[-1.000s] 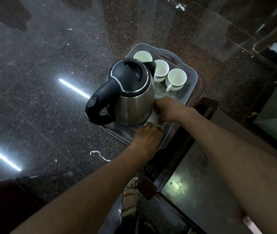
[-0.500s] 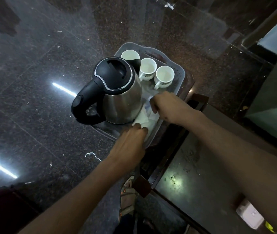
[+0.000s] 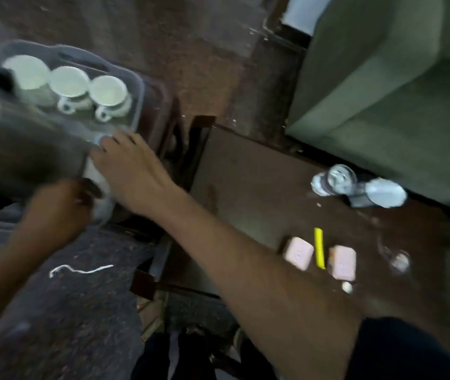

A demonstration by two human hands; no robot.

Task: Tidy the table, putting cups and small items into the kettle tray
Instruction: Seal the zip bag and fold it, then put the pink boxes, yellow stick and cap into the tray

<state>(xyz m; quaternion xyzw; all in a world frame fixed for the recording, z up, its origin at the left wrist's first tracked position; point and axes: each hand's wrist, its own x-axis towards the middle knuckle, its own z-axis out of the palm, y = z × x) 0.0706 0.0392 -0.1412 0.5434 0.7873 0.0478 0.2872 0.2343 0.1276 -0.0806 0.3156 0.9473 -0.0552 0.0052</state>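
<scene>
A grey plastic tray sits at the upper left, holding three white cups in a row and a steel kettle that is cut off by the left edge. White paper packets lie in the tray beside the kettle. My right hand rests flat on them, fingertips near the kettle's side. My left hand is at the tray's near corner with curled fingers; motion blur hides what it grips.
On the dark table to the right lie two pink packets, a yellow stick, a small white object, a toppled clear bottle and a blurred glass. A green armchair stands behind. A white string lies on the floor.
The view has swung right, bringing the table's small items and the armchair into sight. Both hands stay at the packets by the kettle; my right hand has flattened out.
</scene>
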